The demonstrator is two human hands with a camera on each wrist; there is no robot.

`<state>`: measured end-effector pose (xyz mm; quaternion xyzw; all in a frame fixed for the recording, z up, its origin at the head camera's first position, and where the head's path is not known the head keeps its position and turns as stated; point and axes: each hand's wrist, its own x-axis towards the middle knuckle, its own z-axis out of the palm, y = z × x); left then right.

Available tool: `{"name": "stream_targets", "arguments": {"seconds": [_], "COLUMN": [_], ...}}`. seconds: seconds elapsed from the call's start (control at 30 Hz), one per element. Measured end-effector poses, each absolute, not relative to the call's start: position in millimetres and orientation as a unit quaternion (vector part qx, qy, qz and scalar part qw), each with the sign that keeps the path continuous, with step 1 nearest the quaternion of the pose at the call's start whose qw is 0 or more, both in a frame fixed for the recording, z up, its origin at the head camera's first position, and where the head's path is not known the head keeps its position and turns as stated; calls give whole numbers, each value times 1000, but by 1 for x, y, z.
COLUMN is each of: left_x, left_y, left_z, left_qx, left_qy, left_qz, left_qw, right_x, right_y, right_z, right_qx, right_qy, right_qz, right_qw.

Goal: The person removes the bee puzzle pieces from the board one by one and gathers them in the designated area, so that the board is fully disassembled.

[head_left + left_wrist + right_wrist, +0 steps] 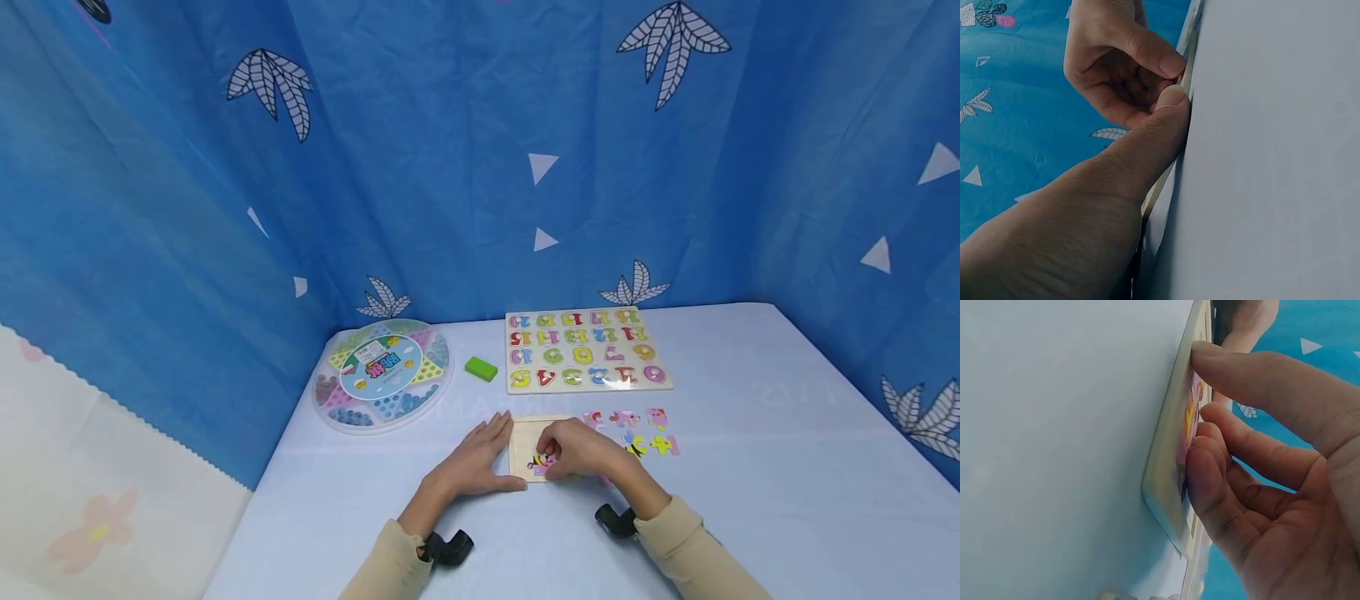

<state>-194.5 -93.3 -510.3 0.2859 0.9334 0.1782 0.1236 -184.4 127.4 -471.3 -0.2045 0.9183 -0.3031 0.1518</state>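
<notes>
A small wooden puzzle tray [527, 433] lies on the white table, partly covered by both hands. My left hand [472, 462] rests along its left side with fingers extended, the thumb [1169, 109] at the near edge. Over the tray's near right part, my right hand [581, 450] pinches a pink and yellow puzzle piece [540, 461] with a bee picture. In the right wrist view, that hand's fingertips touch the piece's printed face, and its thumb [1210, 355] lies at the tray rim [1163, 456].
Several loose puzzle pieces [663, 445] lie right of the tray, some hidden behind the right hand. Behind it sits a wooden number board [585, 367]. A green block [481, 368] and a round Chinese checkers set [382, 375] lie farther left. Blue curtains [480, 167] border the table.
</notes>
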Motion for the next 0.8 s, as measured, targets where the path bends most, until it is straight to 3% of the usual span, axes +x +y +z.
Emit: {"name": "stream_targets", "arguments": {"seconds": [0.8], "left_x": [-195], "left_y": [-94], "left_z": [-510], "left_qx": [284], "left_qy": [933], "left_qz": [178], "left_qw": [128], "right_x": [-184], "right_y": [129], "right_z": [-474], "right_qx": [-216], "right_qy": [913], "right_qz": [-312], "right_qw": [149]}}
